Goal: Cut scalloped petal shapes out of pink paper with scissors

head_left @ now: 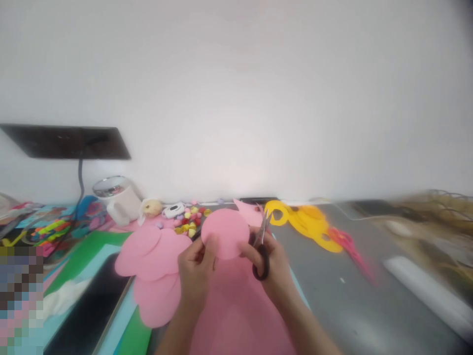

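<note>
A round pink paper disc (225, 229) is held up in front of me between both hands. My left hand (197, 266) pinches its lower left edge, thumb on the front. With its thumb, my right hand (271, 261) touches the disc's right edge. The same hand carries scissors (263, 236) with black handles looped on the fingers, their blades pointing up and slightly apart. Behind the disc, a pointed pink paper scrap (249, 213) sticks out. Below lies a large pink sheet (236, 315). Several overlapping pink paper discs (155, 256) rest left of my left hand.
Yellow paper cutouts (306, 224) and blurred pink scissors (349, 249) lie to the right, with a white roll-like object (428, 291) beyond. Colourful beads (190, 219), a white mug (123, 199), a dark phone-like slab (92, 305) and green sheets (84, 251) occupy the left.
</note>
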{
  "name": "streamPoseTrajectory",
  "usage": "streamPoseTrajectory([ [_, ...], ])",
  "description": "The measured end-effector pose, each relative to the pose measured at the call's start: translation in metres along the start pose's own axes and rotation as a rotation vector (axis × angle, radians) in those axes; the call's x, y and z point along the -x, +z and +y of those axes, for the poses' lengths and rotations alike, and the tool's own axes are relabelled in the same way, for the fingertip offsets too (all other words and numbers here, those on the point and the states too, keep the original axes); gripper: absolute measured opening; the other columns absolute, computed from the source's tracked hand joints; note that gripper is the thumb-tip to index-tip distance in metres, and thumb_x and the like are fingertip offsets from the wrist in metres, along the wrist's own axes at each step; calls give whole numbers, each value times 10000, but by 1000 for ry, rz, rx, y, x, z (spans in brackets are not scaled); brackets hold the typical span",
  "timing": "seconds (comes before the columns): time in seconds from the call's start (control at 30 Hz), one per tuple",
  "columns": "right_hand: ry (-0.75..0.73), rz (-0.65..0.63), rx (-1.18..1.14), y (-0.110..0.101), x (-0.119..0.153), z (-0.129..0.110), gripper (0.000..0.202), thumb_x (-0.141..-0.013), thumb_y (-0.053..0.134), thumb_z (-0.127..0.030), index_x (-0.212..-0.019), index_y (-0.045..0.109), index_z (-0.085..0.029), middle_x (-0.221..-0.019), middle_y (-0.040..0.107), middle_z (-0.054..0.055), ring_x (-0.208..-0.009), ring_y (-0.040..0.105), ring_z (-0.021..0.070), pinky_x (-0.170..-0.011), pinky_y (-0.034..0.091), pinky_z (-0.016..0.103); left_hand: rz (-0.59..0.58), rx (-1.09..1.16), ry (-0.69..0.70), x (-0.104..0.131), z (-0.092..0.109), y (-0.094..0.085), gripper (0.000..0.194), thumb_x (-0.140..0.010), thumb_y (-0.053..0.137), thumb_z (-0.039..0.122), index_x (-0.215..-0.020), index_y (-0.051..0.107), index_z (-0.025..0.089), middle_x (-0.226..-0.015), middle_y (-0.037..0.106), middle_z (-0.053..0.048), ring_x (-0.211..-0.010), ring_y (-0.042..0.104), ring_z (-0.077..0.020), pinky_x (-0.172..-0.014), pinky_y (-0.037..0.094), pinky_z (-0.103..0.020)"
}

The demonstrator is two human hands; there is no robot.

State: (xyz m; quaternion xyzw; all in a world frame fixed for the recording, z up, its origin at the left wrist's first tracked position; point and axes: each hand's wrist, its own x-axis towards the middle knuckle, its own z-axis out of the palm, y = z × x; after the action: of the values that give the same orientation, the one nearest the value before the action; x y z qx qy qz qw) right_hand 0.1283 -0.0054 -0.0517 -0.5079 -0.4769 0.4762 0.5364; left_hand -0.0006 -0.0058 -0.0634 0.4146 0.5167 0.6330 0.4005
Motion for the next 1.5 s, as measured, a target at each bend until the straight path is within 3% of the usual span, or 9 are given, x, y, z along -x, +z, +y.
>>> streamPoseTrajectory([
  [0.27,-28,117,-100,-1,-2,5,179,-715,682,-289,-859,602,-218,-687,521,-34,-609,484,123,-561,409,247,19,-43,21,1,1,1,434,-789,612,370,-505,328,206,-442,261,85,-418,226,-57,-404,159,-236],
  [0.5,-32,-156,26,1,-1,2,208,-658,705,-280,-650,517,-190,-610,453,-41,-556,391,110,-503,336,242,127,-63,27,-2,-3,-3,477,-754,639,467,-517,313,212,-488,236,84,-432,240,-61,-373,212,-209],
  [0.63,-34,-6,-67,1,-2,6,176,-694,665,-268,-832,582,-197,-655,511,-31,-567,466,121,-502,368,240,114,-94,61,-1,-1,-1,460,-765,636,431,-510,326,206,-484,243,79,-433,235,-60,-381,197,-213],
  [0.77,-67,76,-100,2,-1,10,175,-681,685,-249,-822,591,-209,-638,498,-42,-518,429,100,-455,334,225,102,-31,19,-1,-1,-1,425,-739,661,429,-507,394,193,-474,273,77,-429,248,-58,-376,205,-204],
  [0.87,-106,176,-107,2,1,9,159,-702,680,-262,-820,584,-218,-649,503,-41,-526,426,99,-458,338,222,16,29,-3,-2,-6,-2,327,-716,677,448,-593,545,176,-474,343,73,-410,277,-57,-373,246,-203],
  [0.97,-109,193,-111,2,2,9,168,-719,681,-278,-837,575,-222,-648,508,-42,-549,448,107,-477,358,222,-83,-22,12,-2,-11,-2,363,-727,671,443,-544,499,181,-433,354,71,-389,304,-60,-388,292,-215],
  [1.1,-111,103,-123,4,2,11,163,-707,677,-247,-817,559,-221,-660,502,-47,-534,447,99,-475,356,217,6,-42,3,1,-7,2,477,-735,670,419,-482,325,207,-396,277,84,-366,288,-55,-358,233,-207],
  [1.27,-144,-120,-37,4,3,7,173,-694,694,-226,-691,523,-199,-605,474,-52,-548,422,102,-507,358,221,102,-38,51,2,-3,3,454,-800,614,409,-478,378,194,-391,320,73,-379,296,-59,-376,235,-216],
  [1.5,-15,-399,-46,-6,-2,3,242,-692,739,-329,-691,554,-173,-634,529,-22,-570,421,112,-522,348,241,188,-87,44,0,1,-4,465,-762,658,410,-452,390,190,-381,369,65,-391,334,-68,-395,267,-216],
])
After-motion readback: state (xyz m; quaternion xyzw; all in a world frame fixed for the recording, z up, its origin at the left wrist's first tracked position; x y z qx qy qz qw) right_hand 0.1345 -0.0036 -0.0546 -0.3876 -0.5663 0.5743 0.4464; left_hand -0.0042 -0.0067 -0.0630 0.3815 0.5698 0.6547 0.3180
